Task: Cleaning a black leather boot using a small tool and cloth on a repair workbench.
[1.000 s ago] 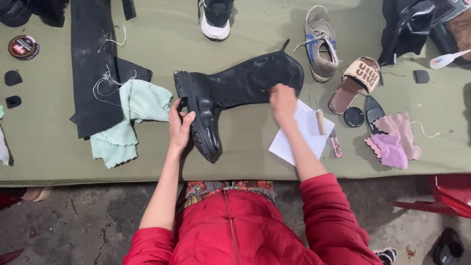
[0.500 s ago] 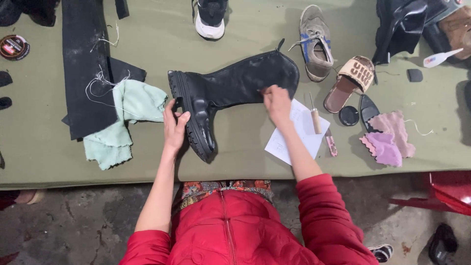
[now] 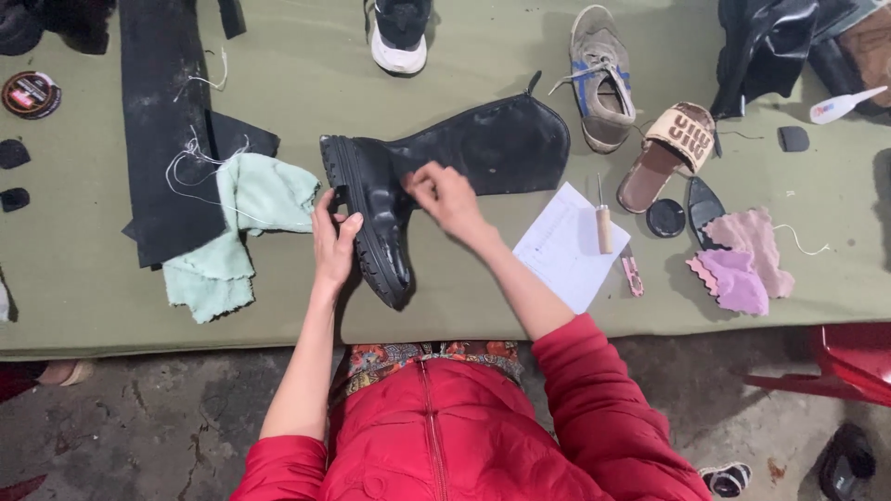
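A tall black boot (image 3: pixel 483 148) lies on its side on the olive table (image 3: pixel 464 306), sole toward the left, shaft pointing right. My left hand (image 3: pixel 332 243) grips the sole edge near the heel, fingers curled over it. My right hand (image 3: pixel 445 197) rests on the ankle part of the boot's upper, fingers pinching at the leather. Both my sleeves are red and pushed up.
A mint cloth (image 3: pixel 243 223) and black leather strips (image 3: pixel 167 121) lie to the left. A white paper (image 3: pixel 561 250), an awl (image 3: pixel 603 223), pink cloths (image 3: pixel 738 264), a sandal (image 3: pixel 670 148) and a grey sneaker (image 3: pixel 601 79) lie to the right. A polish tin (image 3: pixel 31 93) sits far left.
My right hand has slid left along the boot from the shaft to the ankle. The boot has turned slightly, and my left hand stays on the sole.
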